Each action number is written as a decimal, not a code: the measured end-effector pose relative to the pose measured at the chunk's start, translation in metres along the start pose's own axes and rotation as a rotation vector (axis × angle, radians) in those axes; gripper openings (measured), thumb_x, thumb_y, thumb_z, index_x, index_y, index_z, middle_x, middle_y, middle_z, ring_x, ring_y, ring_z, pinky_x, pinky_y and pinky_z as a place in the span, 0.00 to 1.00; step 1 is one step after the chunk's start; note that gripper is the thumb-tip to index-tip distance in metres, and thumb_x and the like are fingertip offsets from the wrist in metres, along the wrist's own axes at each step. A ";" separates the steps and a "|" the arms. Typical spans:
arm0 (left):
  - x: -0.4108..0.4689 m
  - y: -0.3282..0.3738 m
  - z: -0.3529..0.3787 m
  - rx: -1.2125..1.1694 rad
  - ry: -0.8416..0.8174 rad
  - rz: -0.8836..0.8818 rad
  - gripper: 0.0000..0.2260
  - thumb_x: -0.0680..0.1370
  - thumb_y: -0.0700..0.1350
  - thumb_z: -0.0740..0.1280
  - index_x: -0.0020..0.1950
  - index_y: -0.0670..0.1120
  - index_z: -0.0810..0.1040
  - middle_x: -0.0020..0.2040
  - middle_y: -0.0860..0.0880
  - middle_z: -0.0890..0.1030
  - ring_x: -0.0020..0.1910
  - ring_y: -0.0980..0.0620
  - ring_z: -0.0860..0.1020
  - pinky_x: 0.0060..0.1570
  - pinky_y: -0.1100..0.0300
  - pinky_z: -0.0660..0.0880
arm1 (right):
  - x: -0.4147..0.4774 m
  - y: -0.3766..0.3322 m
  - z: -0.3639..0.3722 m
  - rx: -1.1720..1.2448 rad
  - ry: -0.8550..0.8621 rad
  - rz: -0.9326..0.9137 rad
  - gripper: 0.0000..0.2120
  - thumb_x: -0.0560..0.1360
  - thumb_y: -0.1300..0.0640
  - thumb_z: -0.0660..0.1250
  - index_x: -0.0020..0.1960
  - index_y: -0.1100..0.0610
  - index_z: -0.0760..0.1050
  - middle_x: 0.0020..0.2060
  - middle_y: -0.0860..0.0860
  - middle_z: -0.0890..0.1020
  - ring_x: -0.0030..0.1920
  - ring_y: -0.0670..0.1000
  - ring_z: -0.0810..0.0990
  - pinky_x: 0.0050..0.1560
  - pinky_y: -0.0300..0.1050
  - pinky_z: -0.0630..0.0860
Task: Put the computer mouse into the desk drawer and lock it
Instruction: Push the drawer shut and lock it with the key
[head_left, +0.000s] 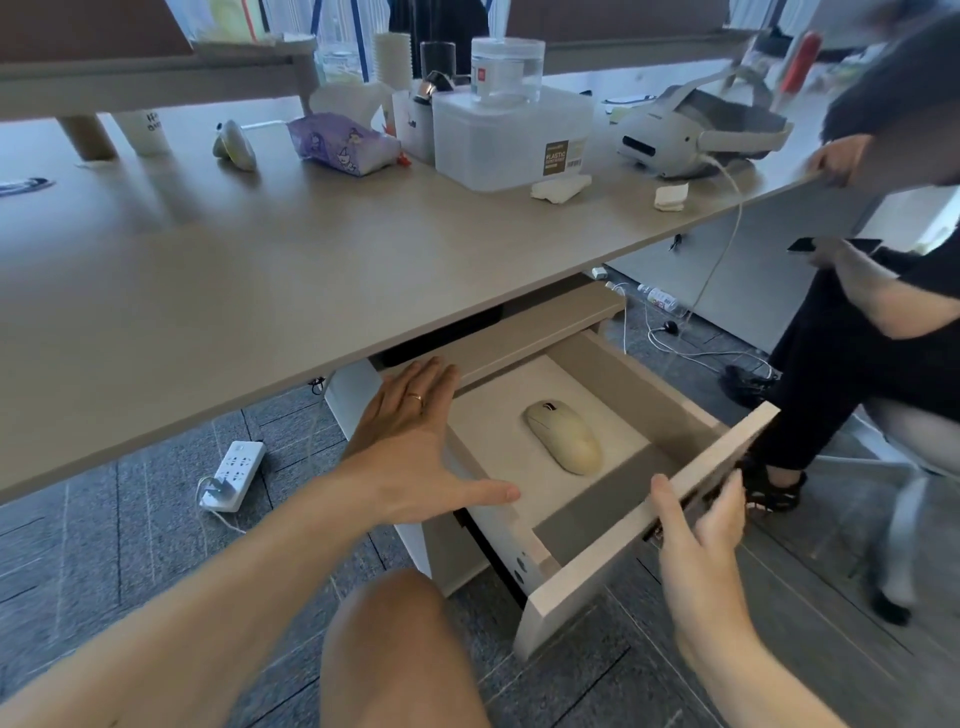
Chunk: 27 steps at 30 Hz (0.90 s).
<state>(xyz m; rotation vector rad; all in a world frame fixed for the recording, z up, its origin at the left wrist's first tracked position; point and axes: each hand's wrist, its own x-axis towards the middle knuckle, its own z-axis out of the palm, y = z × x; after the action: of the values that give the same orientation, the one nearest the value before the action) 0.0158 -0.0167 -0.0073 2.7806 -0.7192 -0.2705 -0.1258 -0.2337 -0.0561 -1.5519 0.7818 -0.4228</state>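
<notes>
A cream computer mouse (563, 436) lies on the white liner inside the desk drawer (639, 525), which is pulled out below the desk top. My left hand (415, 441) hovers flat over the drawer's left side wall, fingers spread, a ring on one finger, holding nothing. My right hand (696, 525) is at the drawer's front panel, thumb on its top edge and fingers curled round the outer face. The mouse lies apart from both hands.
The desk top (260, 270) carries a plastic container (511, 135), a white headset (691, 132), a tissue pack and cups. A power strip (234, 473) lies on the carpet at left. Another person sits at right, legs close to the drawer front. My knee is below.
</notes>
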 end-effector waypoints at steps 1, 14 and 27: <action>-0.001 0.001 -0.004 -0.021 -0.026 -0.007 0.62 0.60 0.82 0.62 0.82 0.53 0.36 0.82 0.56 0.35 0.78 0.58 0.32 0.77 0.52 0.36 | -0.002 0.004 0.003 0.155 0.009 0.135 0.39 0.76 0.39 0.62 0.79 0.40 0.44 0.79 0.42 0.53 0.71 0.41 0.57 0.73 0.52 0.57; -0.002 0.000 -0.019 -0.064 -0.158 -0.005 0.68 0.54 0.83 0.65 0.81 0.52 0.35 0.81 0.56 0.32 0.77 0.58 0.29 0.78 0.50 0.38 | 0.023 -0.004 0.050 0.477 -0.164 0.356 0.27 0.77 0.41 0.64 0.74 0.35 0.60 0.65 0.49 0.75 0.54 0.51 0.76 0.54 0.72 0.76; 0.014 -0.043 0.016 -0.125 0.331 0.226 0.32 0.78 0.52 0.69 0.80 0.54 0.62 0.80 0.57 0.62 0.77 0.58 0.56 0.64 0.68 0.48 | 0.087 -0.008 0.142 0.479 -0.180 0.439 0.32 0.74 0.38 0.67 0.75 0.38 0.62 0.74 0.49 0.68 0.70 0.59 0.69 0.41 0.70 0.81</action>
<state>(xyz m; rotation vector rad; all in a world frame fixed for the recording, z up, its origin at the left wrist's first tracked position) 0.0434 0.0091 -0.0364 2.5088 -0.8843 0.1790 0.0327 -0.1913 -0.0847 -0.9242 0.7853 -0.1263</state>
